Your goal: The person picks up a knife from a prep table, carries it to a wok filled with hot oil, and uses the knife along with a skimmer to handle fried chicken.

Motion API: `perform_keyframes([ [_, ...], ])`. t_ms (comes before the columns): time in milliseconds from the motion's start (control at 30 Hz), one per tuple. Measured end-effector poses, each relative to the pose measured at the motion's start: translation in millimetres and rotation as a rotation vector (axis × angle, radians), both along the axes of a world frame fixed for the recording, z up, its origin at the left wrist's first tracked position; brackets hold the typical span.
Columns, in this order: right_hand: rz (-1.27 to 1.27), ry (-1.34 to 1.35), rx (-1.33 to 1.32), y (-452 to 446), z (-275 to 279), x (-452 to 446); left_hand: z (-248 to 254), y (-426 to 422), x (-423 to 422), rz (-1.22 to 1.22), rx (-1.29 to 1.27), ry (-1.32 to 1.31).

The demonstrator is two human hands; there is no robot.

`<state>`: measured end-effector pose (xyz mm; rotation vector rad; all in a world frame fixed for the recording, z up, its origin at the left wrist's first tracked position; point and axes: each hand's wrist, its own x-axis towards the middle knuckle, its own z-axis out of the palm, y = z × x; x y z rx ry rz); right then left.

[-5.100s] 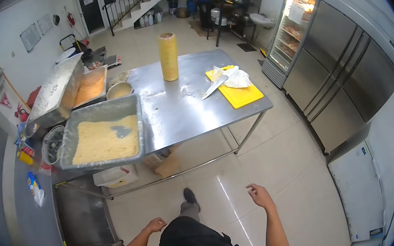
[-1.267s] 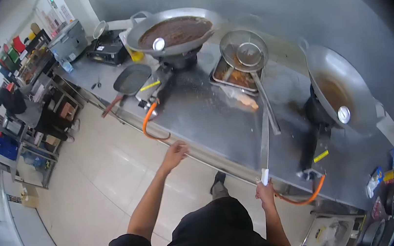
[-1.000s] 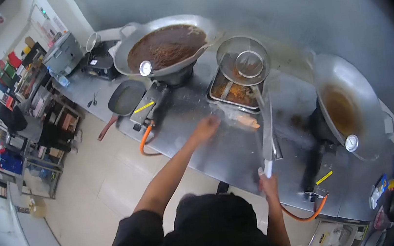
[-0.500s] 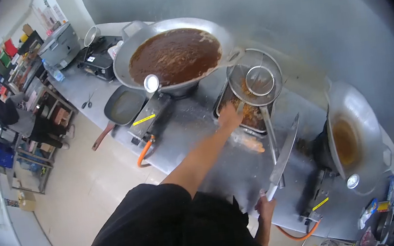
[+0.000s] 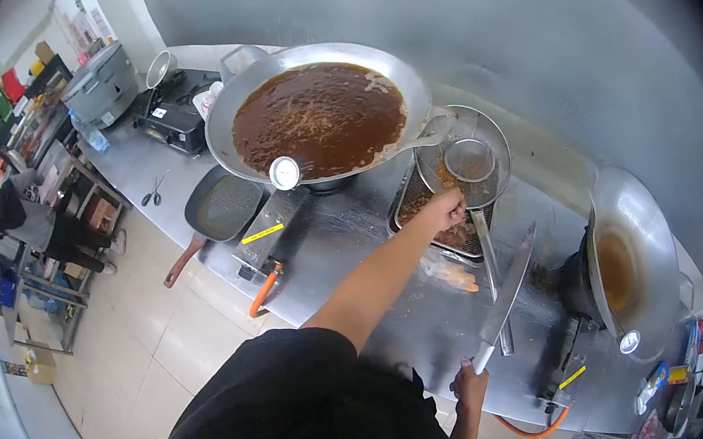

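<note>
My left hand [image 5: 447, 209] is closed over a rectangular mesh tray [image 5: 400, 213] that holds brown crumbly bits. Just beyond its fingers, a small round strainer [image 5: 469, 161] rests in a larger wire strainer [image 5: 494, 127] lying across the tray. Whatever the fingers pinch is hidden. A large knife [image 5: 509, 288] is gripped by its white handle in my right hand [image 5: 470, 383], its blade pointing away over the steel table. The larger strainer's long metal handle [image 5: 488, 255] lies left of the blade. A clear plastic bag [image 5: 450, 273] with something orange sits below the tray.
A big wok [image 5: 223, 139] of dark oil, with a dial thermometer [image 5: 284, 173], stands on a burner. To the right is another wok [image 5: 641, 219] with brown liquid. A square pan [image 5: 222, 205], scissors [image 5: 153, 193] and an orange hose [image 5: 264, 293] are left. Another person [image 5: 45, 222] stands far left.
My left hand has moved right, closer to the larger strainer's handle. The knife stays in my right hand in nearly the same place. The view has shifted slightly.
</note>
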<state>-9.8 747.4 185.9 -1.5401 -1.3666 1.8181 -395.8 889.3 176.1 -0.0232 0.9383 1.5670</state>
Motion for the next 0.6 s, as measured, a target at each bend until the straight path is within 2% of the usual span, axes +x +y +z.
perform_keyframes([
  [100,-0.019,0.022,0.053,3.4,0.9,-7.3,48.4,-4.8,20.5,0.070,0.049,0.099],
  [300,-0.011,0.102,0.023,2.5,29.1,-39.6,200.9,-91.5,31.7,-0.097,0.157,0.387],
  [433,0.066,0.157,-0.027,6.2,52.2,-65.2,313.7,-153.4,-12.6,-0.082,0.092,0.643],
  [533,0.081,0.189,-0.022,11.4,64.4,-83.5,348.4,-207.8,-85.6,-0.063,0.048,0.978],
  [567,0.087,0.175,-0.016,9.3,68.2,-85.4,363.6,-233.9,-97.7,-0.013,-0.084,1.145],
  [600,0.099,0.162,-0.003,10.0,72.8,-88.5,364.9,-255.7,-119.0,0.013,-0.138,1.198],
])
